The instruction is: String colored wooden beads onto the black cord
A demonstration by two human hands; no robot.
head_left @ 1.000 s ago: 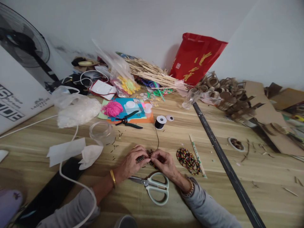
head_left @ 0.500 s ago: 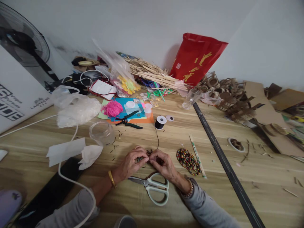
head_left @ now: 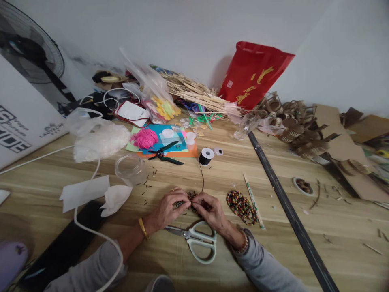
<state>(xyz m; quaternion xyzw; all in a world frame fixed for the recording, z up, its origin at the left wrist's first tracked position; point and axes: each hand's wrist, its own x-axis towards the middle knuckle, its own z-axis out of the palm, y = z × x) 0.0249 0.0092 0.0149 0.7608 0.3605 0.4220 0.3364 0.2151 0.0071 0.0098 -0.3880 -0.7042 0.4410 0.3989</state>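
Note:
My left hand (head_left: 170,207) and my right hand (head_left: 212,209) meet over the table, thumbs and forefingers pinched close together. Black cord (head_left: 202,178) runs from a white-ended spool (head_left: 207,155) down to my right hand, which is closed on it. Whatever sits in the left pinch is too small to make out. Small dark beads (head_left: 191,196) lie in a pile behind and between the fingers, partly hidden. Just below the hands rest scissors (head_left: 200,242) with pale handles. A coiled string of multicoloured beads (head_left: 241,207) lies to the right.
Left of the hands stand a clear jar (head_left: 130,169) and folded white paper (head_left: 86,193). Pruning shears (head_left: 165,154) and pink yarn (head_left: 145,138) lie on coloured sheets. A long black strip (head_left: 285,202) crosses the right side. A white cable (head_left: 100,235) passes over my left sleeve.
The view has shifted very slightly. Both hands keep their pinch in nearly the same place, and nothing else has visibly moved.

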